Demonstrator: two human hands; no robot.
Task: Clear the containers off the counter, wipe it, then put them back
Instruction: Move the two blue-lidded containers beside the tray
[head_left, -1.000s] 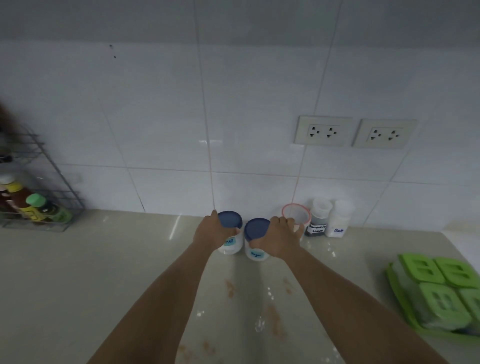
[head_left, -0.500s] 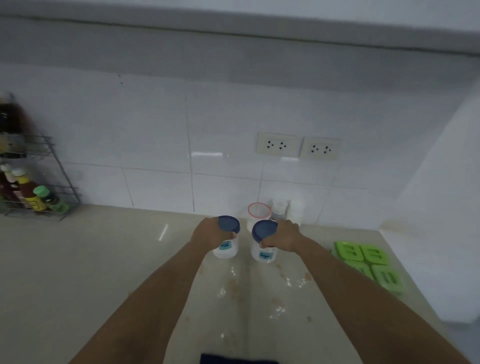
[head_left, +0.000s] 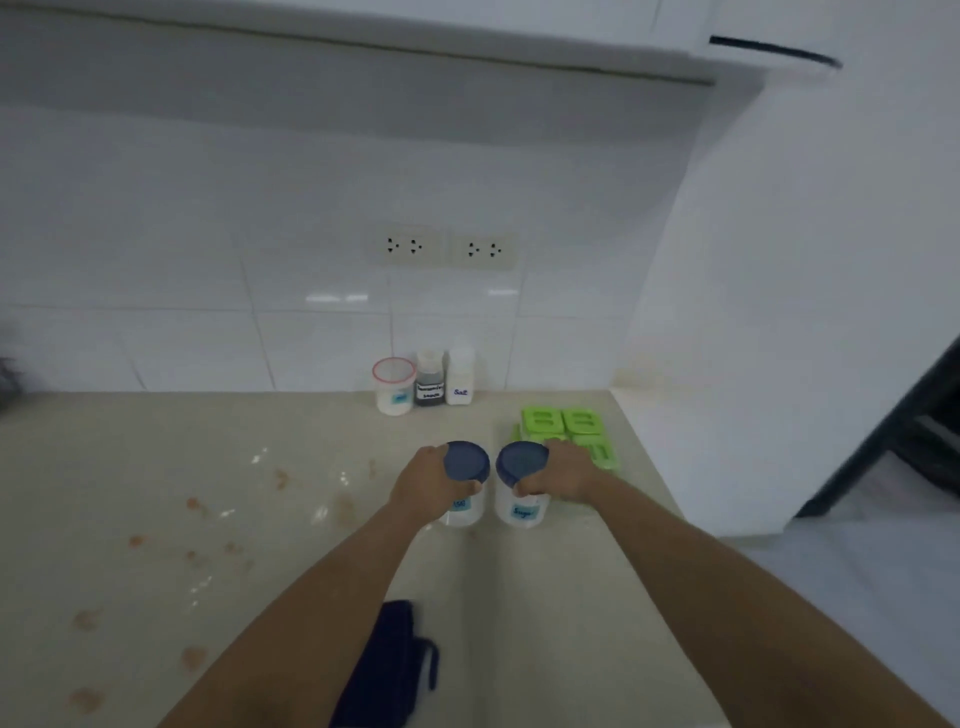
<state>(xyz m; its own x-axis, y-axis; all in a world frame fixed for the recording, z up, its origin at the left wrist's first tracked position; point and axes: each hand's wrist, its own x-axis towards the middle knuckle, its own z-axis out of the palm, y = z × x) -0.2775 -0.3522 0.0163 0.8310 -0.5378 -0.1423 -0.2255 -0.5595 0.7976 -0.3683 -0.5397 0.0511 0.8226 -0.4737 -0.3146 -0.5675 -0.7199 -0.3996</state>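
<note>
Two white jars with dark blue lids are held side by side over the beige counter (head_left: 156, 467). My left hand (head_left: 428, 486) grips the left blue-lidded jar (head_left: 466, 467) just under its lid. My right hand (head_left: 563, 475) grips the right blue-lidded jar (head_left: 521, 462), whose label reads "Sugar". By the tiled wall stand a red-rimmed tub (head_left: 393, 387), a dark sauce bottle (head_left: 430, 379) and a white salt bottle (head_left: 461, 376). The counter carries orange stains and white specks.
Green lidded boxes (head_left: 566, 423) sit at the counter's right end, just behind my right hand. A dark blue cloth (head_left: 387, 665) lies at the front edge between my forearms. Two wall sockets (head_left: 447, 248) are above the bottles. The counter ends at the right beside a white wall.
Both hands have carried the two blue-lidded jars away from the wall, toward me and to the right. The view has swung right; the wire rack of bottles has left the frame.
</note>
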